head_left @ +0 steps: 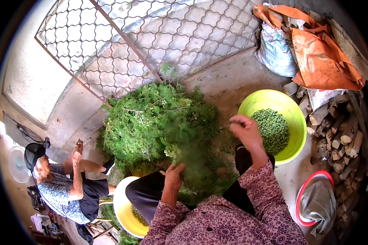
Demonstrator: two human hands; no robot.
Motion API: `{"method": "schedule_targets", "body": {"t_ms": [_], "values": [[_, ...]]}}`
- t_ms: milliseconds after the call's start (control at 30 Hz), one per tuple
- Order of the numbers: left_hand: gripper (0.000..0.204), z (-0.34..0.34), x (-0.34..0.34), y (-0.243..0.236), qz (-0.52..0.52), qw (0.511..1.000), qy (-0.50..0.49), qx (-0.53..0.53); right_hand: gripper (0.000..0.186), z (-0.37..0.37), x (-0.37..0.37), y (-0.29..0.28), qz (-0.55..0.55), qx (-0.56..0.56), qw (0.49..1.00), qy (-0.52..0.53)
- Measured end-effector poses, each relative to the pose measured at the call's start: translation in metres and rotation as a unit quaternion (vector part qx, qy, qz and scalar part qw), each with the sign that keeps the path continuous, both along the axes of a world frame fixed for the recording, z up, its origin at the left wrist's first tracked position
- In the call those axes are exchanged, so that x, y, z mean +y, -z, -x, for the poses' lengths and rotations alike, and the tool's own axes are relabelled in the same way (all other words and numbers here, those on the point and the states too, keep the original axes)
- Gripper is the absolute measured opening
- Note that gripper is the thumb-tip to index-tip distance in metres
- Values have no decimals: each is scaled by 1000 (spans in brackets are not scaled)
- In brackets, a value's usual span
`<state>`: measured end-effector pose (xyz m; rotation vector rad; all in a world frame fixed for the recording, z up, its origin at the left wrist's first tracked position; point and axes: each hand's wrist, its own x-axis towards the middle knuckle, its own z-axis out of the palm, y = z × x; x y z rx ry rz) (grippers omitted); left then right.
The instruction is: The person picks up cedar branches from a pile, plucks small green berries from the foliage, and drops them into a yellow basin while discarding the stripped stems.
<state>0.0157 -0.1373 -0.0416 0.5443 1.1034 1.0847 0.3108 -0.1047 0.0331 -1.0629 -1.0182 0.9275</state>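
Observation:
My left hand is closed on a leafy green sprig, held upright between my knees. My right hand hangs by the near left side of a yellow-green basin, its fingers curled together; whatever they may hold cannot be made out. Small round green berries lie heaped inside that basin. Ahead of my left hand spreads a big pile of feathery green cuttings, with some blurred foliage between my legs.
A second yellow basin stands by my left leg. Another person sits at the left. Wire mesh rises behind the pile. Sacks rest on stacked firewood at the right, near a red-rimmed container with a grey bag.

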Motion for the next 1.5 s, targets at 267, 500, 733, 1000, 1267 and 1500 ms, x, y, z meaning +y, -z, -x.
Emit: {"method": "schedule_targets", "body": {"t_ms": [267,500,733,1000,1267,1500], "values": [[37,2,10,-8,-8,980,60,-191,23,-99,33,71,140,-552,735,368],[13,12,29,-34,-101,989,-26,-101,15,-69,34,41,197,-228,934,192],[2,19,75,-66,-108,994,18,13,11,19,39,7,82,-62,993,-59],[5,23,114,-52,-108,992,57,31,15,110,77,-14,89,-224,944,-226],[6,30,133,-52,-73,995,70,9,25,123,98,-3,145,-230,930,-249],[8,20,132,-35,-99,990,98,7,8,107,93,17,200,-126,901,-364]]}}
